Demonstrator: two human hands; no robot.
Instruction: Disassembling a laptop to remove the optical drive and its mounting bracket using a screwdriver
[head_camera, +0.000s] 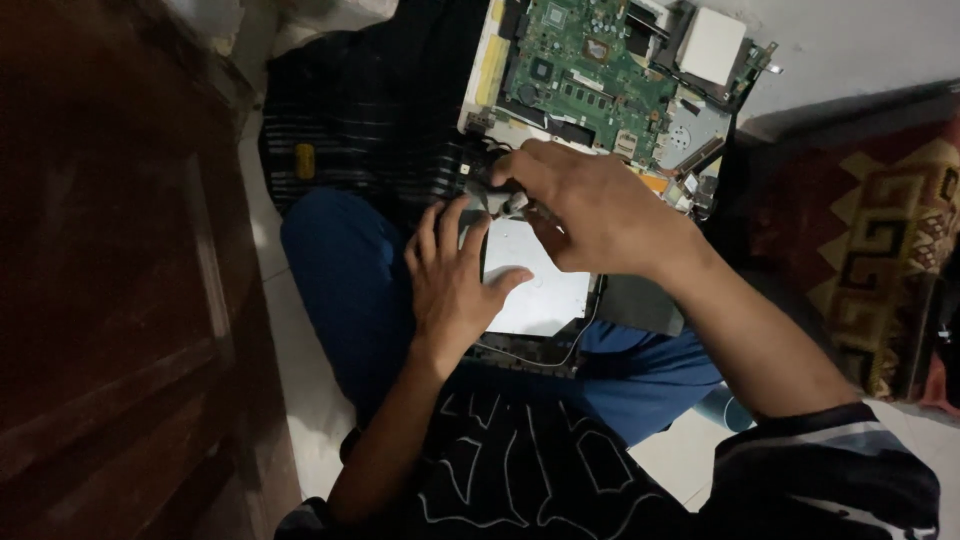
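An opened laptop lies across my lap, its green circuit board (590, 75) bare at the far end. A flat silver drive (535, 285) rests on the near part of the laptop base. My left hand (452, 280) lies flat on the drive's left edge, fingers spread. My right hand (590, 205) reaches over from the right, fingers pinched on a small dark part (500, 200) at the drive's far corner. What that part is I cannot make out.
A dark wooden door or cabinet (120, 300) fills the left side. A patterned rug (880, 260) lies at the right. A dark striped cloth (370, 110) is under the laptop's far left. Pale floor tiles (300, 400) show beside my blue trouser leg.
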